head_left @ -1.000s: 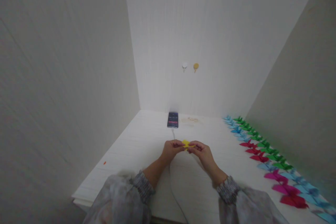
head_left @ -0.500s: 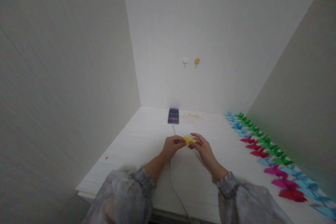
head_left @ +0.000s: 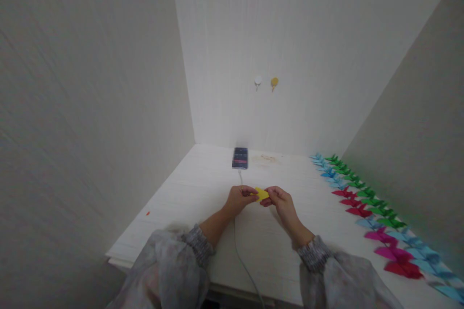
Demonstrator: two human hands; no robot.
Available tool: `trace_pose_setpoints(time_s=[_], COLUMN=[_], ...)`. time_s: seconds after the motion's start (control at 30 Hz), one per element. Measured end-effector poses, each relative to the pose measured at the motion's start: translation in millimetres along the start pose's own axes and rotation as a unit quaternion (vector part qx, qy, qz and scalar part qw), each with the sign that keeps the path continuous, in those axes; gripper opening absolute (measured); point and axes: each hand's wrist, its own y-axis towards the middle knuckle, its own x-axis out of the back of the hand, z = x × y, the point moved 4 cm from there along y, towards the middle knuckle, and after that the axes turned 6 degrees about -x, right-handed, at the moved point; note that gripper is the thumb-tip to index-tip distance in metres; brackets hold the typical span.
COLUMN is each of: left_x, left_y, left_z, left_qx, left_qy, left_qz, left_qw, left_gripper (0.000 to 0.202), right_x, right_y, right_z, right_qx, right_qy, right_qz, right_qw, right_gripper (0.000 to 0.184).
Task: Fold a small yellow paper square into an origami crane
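A small folded piece of yellow paper (head_left: pixel 261 194) is held over the middle of the white table. My left hand (head_left: pixel 239 200) pinches its left side between thumb and fingers. At the right side, my right hand (head_left: pixel 281 201) grips it the same way, fingers curled together. The fingers hide both ends of the paper, so its full shape does not show.
Folded paper cranes (head_left: pixel 358 211) in blue, green, red and pink line the table's right side. A phone (head_left: pixel 239 158) stands near the back wall, its cable (head_left: pixel 241 260) running to the front edge. Two hooks (head_left: pixel 274 82) are on the wall. An orange scrap (head_left: pixel 148 213) lies left.
My right fingers, spread a little earlier, have closed down on the right side of the yellow paper. My left hand keeps its pinch. The view has shifted slightly.
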Motion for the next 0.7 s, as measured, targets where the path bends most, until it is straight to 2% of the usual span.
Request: trace_pose_setpoints(time_s=[0.13,0.33,0.57,0.7], left_x=[1.4,3.4,2.4,4.6], left_y=[0,-1,0,1], left_z=[0,-3,-4,-2], left_qx=[0.012,0.008,0.005,-0.012], left_qy=[-0.022,-0.058,-0.033,-0.023], left_qz=[-0.005,-0.033,-0.018,-0.027], left_qw=[1.000,0.998,0.999,0.999], left_gripper=[0.028,0.028,0.026,0.024], right_x=[3,-1,-1,-3], right_y=[2,0,0,-1], right_z=[-1,2,-8,-16], right_qx=[0.003,0.029,-0.058,-0.100], right_qy=[0.000,-0.036,-0.004,-0.009], right_qz=[-0.002,0.040,0.035,0.035], right_qw=[1.000,0.998,0.998,0.994], right_gripper=[0.040,0.030,0.031,0.032])
